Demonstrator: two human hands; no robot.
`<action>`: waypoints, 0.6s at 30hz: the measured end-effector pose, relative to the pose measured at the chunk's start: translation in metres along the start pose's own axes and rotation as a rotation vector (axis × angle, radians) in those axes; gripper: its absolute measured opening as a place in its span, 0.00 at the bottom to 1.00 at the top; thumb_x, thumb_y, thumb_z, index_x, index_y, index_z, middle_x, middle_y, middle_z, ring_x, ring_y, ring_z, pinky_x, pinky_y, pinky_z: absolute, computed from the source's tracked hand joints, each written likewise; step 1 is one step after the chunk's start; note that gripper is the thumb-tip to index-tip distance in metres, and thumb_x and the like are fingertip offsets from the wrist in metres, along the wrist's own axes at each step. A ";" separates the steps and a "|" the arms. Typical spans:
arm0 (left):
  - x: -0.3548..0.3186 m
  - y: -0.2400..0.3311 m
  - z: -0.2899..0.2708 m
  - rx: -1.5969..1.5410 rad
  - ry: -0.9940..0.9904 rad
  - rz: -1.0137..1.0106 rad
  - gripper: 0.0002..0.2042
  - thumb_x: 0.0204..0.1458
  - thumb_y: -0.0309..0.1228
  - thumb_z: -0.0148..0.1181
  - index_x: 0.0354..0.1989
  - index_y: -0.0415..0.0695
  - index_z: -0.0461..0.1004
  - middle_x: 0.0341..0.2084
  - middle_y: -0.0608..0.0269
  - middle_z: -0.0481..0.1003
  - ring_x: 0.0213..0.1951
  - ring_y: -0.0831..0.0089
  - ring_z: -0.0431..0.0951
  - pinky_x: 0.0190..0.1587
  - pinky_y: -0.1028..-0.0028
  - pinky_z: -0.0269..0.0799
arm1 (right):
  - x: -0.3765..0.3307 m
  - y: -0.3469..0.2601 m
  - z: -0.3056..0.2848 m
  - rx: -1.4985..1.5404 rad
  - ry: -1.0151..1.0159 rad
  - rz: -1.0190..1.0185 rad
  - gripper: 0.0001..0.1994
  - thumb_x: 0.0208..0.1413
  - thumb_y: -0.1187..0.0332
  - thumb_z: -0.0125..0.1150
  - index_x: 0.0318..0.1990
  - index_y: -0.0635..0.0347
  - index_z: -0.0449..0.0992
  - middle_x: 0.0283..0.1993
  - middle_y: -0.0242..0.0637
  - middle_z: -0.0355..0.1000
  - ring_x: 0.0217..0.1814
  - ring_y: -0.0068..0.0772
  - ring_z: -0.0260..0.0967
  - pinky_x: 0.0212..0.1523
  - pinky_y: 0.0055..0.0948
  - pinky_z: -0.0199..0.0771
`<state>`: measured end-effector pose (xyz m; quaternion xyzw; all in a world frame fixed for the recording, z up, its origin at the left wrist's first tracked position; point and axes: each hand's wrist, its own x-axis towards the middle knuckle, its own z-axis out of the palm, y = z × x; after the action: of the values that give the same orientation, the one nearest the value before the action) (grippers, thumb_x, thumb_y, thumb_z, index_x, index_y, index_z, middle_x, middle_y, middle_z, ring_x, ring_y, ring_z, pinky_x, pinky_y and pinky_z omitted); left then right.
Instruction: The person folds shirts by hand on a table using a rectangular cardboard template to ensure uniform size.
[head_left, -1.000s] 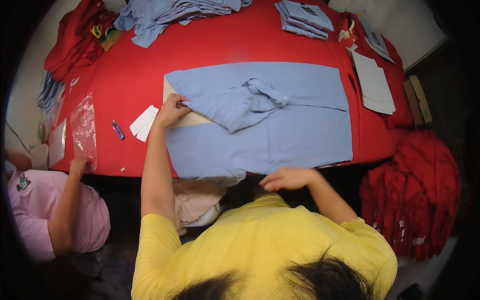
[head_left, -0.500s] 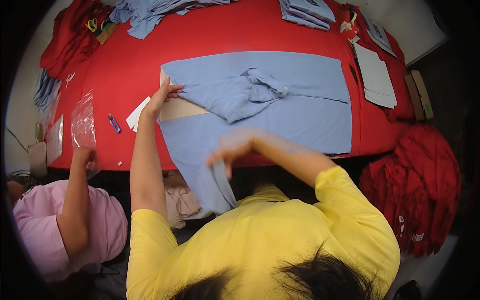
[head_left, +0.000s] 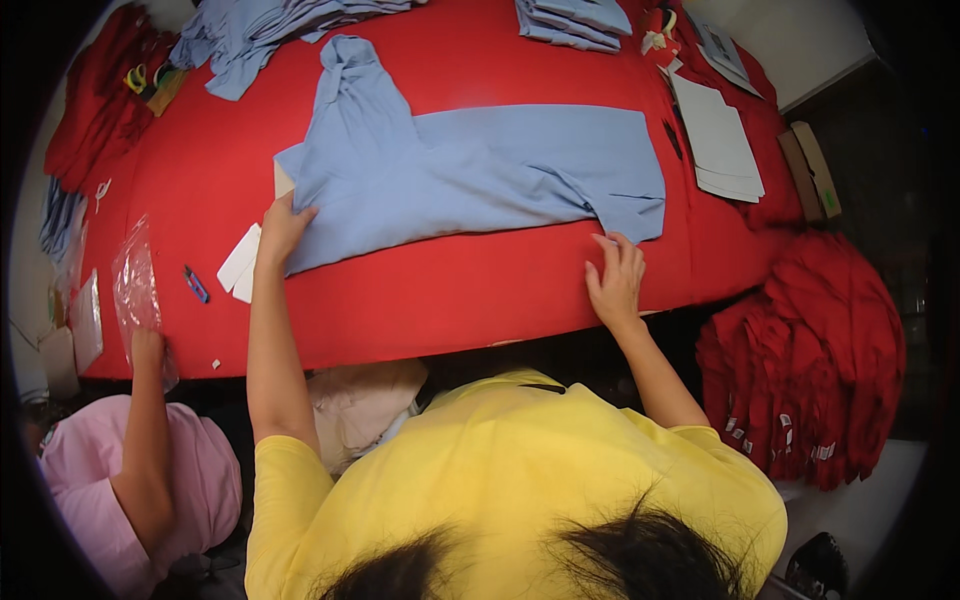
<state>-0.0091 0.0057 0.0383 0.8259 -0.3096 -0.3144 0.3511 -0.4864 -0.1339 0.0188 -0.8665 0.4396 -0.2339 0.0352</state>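
Note:
A light blue shirt point(head_left: 440, 180) lies on the red-covered table, its near side folded over and one sleeve point(head_left: 350, 85) stretched away toward the far side. At its left end, a corner of beige card point(head_left: 283, 181) peeks out from beneath the cloth. My left hand point(head_left: 287, 232) is closed on the shirt's near left edge, beside that card. By the hem at the right end, my right hand point(head_left: 618, 280) rests with its fingers apart, fingertips at the cloth's edge, gripping nothing.
White card pieces point(head_left: 240, 262) and blue snips point(head_left: 196, 284) lie left. A co-worker's hand point(head_left: 148, 345) touches a clear plastic bag point(head_left: 135, 275). Folded blue shirts point(head_left: 575, 22) sit at the back, white sheets point(head_left: 715, 135) at right. Red garments point(head_left: 805, 360) hang off the right edge.
The shirt's near side has been folded over, and the sleeve now points away from me. My right hand has let go and moved right to the hem. The view has shifted slightly.

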 end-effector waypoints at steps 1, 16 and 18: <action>-0.005 0.005 0.012 0.250 0.168 0.100 0.20 0.47 0.32 0.63 0.50 0.39 0.74 0.55 0.52 0.68 0.56 0.56 0.67 0.58 0.62 0.60 | -0.007 0.022 0.007 -0.088 0.024 0.037 0.24 0.51 0.69 0.60 0.57 0.53 0.66 0.59 0.43 0.59 0.57 0.49 0.57 0.57 0.45 0.56; 0.050 -0.011 0.055 0.575 0.727 0.346 0.11 0.60 0.33 0.49 0.38 0.36 0.67 0.37 0.50 0.71 0.39 0.51 0.71 0.42 0.60 0.64 | 0.228 0.160 0.065 -0.289 0.166 0.485 0.15 0.64 0.56 0.43 0.42 0.58 0.68 0.44 0.48 0.71 0.43 0.58 0.71 0.42 0.51 0.69; 0.045 -0.014 0.050 0.567 0.719 0.325 0.10 0.59 0.33 0.50 0.37 0.37 0.68 0.37 0.51 0.71 0.38 0.52 0.72 0.42 0.60 0.64 | 0.231 0.156 0.070 -0.292 0.171 0.505 0.15 0.63 0.55 0.44 0.42 0.57 0.68 0.44 0.46 0.70 0.47 0.55 0.70 0.44 0.51 0.69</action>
<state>-0.0146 -0.0384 -0.0137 0.8863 -0.3672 0.1464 0.2413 -0.4552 -0.4191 0.0020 -0.7030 0.6714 -0.2240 -0.0700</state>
